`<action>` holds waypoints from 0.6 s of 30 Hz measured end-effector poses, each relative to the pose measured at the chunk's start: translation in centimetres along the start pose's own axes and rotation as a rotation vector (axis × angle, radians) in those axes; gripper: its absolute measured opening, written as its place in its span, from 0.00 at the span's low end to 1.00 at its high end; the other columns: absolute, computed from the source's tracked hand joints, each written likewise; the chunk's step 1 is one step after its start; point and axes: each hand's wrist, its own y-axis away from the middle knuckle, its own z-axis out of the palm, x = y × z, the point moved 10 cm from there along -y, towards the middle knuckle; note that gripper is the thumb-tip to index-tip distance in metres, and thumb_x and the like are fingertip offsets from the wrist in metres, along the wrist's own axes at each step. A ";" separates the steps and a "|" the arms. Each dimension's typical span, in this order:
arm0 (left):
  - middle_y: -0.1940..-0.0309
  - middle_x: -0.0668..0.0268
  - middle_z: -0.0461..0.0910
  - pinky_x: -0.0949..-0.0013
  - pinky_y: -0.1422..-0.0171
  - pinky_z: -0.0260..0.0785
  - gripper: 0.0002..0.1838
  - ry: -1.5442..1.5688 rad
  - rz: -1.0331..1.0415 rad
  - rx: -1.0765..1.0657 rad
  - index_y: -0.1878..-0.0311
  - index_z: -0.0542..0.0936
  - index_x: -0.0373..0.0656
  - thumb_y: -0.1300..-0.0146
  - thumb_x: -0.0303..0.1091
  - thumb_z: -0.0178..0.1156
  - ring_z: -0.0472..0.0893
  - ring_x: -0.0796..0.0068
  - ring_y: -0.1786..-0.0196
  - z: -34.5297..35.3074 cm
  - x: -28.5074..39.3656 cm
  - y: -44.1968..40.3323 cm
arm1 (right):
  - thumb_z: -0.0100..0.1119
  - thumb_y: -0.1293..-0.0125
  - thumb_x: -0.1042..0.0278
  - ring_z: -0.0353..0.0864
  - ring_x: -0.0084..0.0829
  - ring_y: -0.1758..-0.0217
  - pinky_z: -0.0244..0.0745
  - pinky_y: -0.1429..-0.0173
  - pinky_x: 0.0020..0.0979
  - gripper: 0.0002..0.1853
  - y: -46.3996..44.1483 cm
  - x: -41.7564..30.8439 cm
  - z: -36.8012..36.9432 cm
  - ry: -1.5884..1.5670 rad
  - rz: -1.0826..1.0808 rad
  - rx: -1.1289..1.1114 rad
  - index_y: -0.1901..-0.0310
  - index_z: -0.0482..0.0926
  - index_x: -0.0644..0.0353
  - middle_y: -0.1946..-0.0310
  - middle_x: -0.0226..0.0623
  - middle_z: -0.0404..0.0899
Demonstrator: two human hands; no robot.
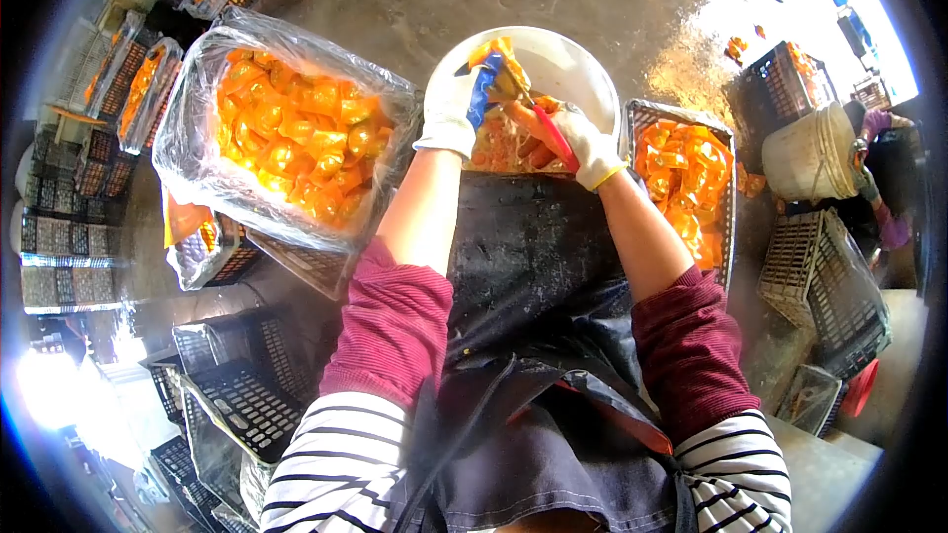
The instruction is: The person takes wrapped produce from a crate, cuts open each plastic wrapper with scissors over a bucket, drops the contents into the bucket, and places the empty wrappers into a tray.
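My left hand, in a white glove with blue on the fingers, is closed on an orange plastic packet. In my right hand, also gloved, is a pair of scissors with red handles. The blades point up and left and meet the lower edge of the packet; whether they have cut it is too small to tell. Both hands are over a round white tub. Orange-brown pieces and pale shreds lie inside it, partly hidden by my hands.
On my left stands a plastic-lined crate full of orange packets. A dark crate with more packets is on my right. Stacked crates stand lower left. Beyond a white bucket, purple-gloved hands of another person show at far right.
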 end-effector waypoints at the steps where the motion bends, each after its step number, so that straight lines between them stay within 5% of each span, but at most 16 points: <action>1: 0.52 0.60 0.80 0.73 0.48 0.74 0.21 -0.043 0.031 0.007 0.45 0.76 0.37 0.39 0.36 0.65 0.79 0.71 0.53 -0.2 0.0 -0.3 | 0.58 0.35 0.58 0.78 0.26 0.74 0.75 0.71 0.27 0.16 -0.8 0.7 0.1 -0.018 -0.026 -0.016 0.53 0.79 0.62 0.69 0.34 0.79; 9: 0.54 0.60 0.81 0.73 0.47 0.70 0.20 -0.163 0.262 -0.064 0.47 0.77 0.36 0.40 0.35 0.65 0.79 0.71 0.55 -1.5 -1.9 -3.9 | 0.56 0.34 0.62 0.80 0.24 0.71 0.77 0.66 0.26 0.14 -0.4 0.8 -0.7 0.202 -0.024 -0.078 0.58 0.81 0.65 0.68 0.33 0.81; 12: 0.59 0.62 0.81 0.72 0.54 0.73 0.23 -0.501 0.343 -0.040 0.47 0.78 0.39 0.38 0.46 0.63 0.78 0.73 0.58 -1.4 -0.8 -3.5 | 0.57 0.36 0.61 0.81 0.24 0.70 0.76 0.65 0.25 0.14 0.1 0.3 -0.9 0.222 -0.010 -0.055 0.62 0.82 0.65 0.68 0.34 0.82; 15: 0.55 0.61 0.82 0.73 0.49 0.70 0.19 -0.445 0.257 0.022 0.46 0.77 0.36 0.38 0.36 0.63 0.79 0.71 0.56 -1.7 -0.8 -2.8 | 0.57 0.37 0.58 0.81 0.24 0.70 0.74 0.66 0.24 0.15 1.1 -1.0 -0.6 0.152 -0.001 0.011 0.64 0.81 0.65 0.69 0.35 0.83; 18: 0.56 0.62 0.82 0.71 0.49 0.71 0.19 -0.216 0.263 -0.052 0.46 0.77 0.38 0.36 0.38 0.61 0.79 0.71 0.56 -0.5 -0.1 -2.0 | 0.56 0.35 0.56 0.80 0.24 0.72 0.72 0.68 0.23 0.16 0.8 -0.6 -0.8 0.080 0.019 -0.013 0.60 0.80 0.63 0.70 0.36 0.82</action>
